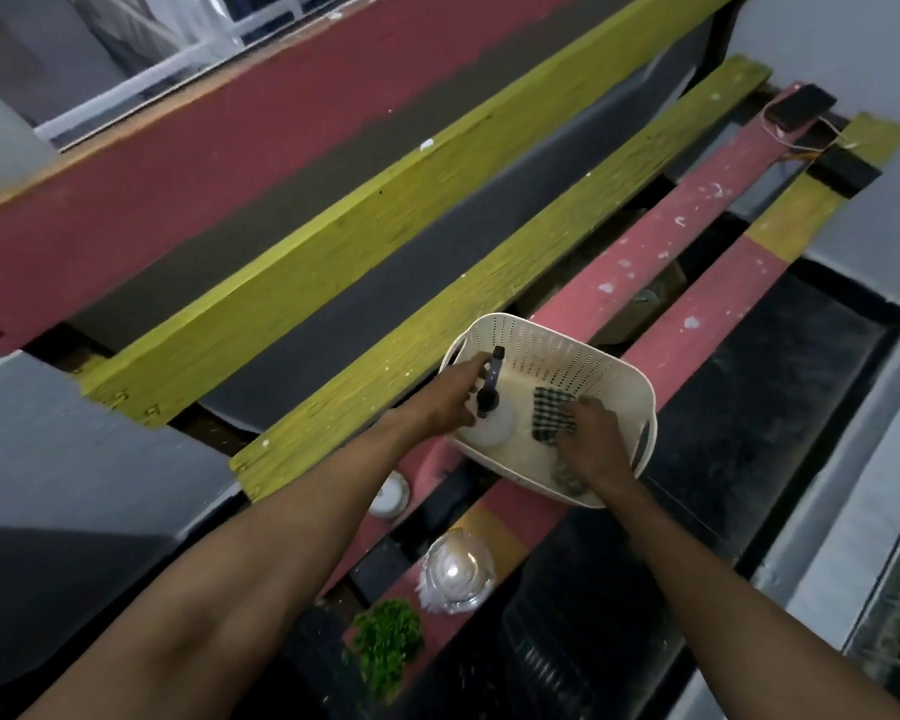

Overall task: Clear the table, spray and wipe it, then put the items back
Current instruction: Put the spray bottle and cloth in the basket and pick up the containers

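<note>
two things sit in the cream basket (557, 330) on the slatted table (437, 283): a white spray bottle (492, 431), gripped round its black head by the left hand (448, 394), and a checked cloth (549, 413), clutched by the right hand (591, 444). greens (385, 641) and a wrapped glass (455, 569) lie nearer on the slats.

The slatted tabletop (365, 262) lay open along its yellow and grey planks, left of the basket (567, 356). A spray bottle (494, 426) and a checked cloth (549, 418) crowded the basket's inside. On the near pink plank a small white round object (388, 493), a clear wrapped bowl (455, 571) and green leaves (385, 641) stood in line. A phone (801, 109) lay at the far end.
</note>
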